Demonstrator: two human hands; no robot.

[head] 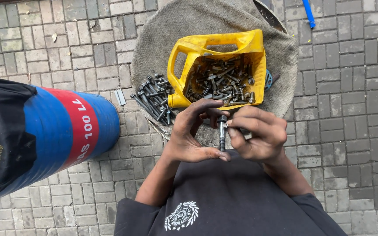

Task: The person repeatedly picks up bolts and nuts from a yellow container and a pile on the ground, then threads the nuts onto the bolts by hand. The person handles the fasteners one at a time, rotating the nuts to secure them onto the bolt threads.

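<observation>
Left hand (188, 133): is being held at the lower centre of the frame, palm turned inward; its fingers (206, 106) are being curled over the top of a bolt, and the thumb is being pressed against the bolt's lower end.
Right hand (259, 133): is being held just right of the left hand, touching it at the fingertips; its fingers (237, 126) are being closed on the bolt's upper part, at the nut.
Bolt (222, 135): is being held upright between both hands, just below the yellow container; its shank is being shown dark and threaded.
Nut (222, 119): is being seen near the top of the bolt, partly hidden by fingertips.
Yellow container (254, 43): a cut-open plastic jug, is being seen at the upper centre, lying on the round surface and filled with loose bolts and nuts.
Loose bolts (154, 94): are being seen piled just left of the container, on the cloth.
Round surface (189, 22): is being covered by grey cloth, at the upper centre.
Blue drum (66, 126): is being seen at the left of the frame, with a red band and a black cover on its left part.
Paving (351, 109): grey brick is being seen all around.
Dark shirt (228, 196): is being seen at the bottom centre, with a white emblem.
</observation>
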